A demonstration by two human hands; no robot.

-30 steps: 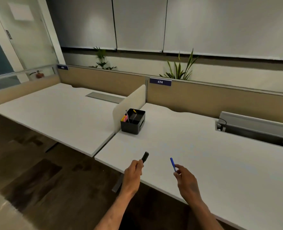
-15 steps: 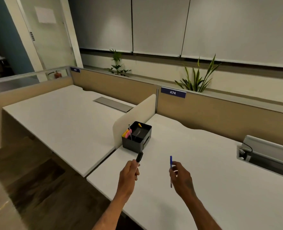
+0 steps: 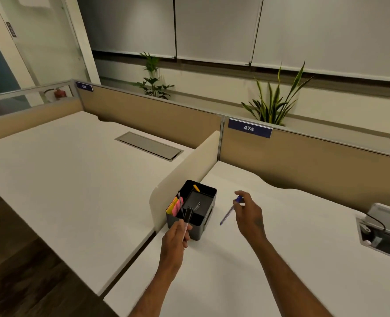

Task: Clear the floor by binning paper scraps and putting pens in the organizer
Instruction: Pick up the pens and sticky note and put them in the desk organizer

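Note:
A black desk organizer (image 3: 204,226) stands on the white desk (image 3: 269,259) against a low cream divider. Inside it are pink and yellow sticky notes, a thin upright pen and an orange item. My left hand (image 3: 175,241) grips a black-capped marker (image 3: 188,218), whose cap rises over the organizer's near left edge. To the right of the organizer, my right hand (image 3: 249,213) holds a blue pen (image 3: 230,210) slanted down to the left above the desk.
The cream divider (image 3: 185,170) separates this desk from the left desk (image 3: 63,179). Tan partitions with a "474" label (image 3: 249,128) run along the back. An open cable tray (image 3: 381,234) sits at the right edge. Dark floor (image 3: 17,282) lies at the lower left.
Both hands have moved forward to the organizer. The marker's cap now overlaps the organizer's near edge, and the blue pen has tilted from upright to slanted.

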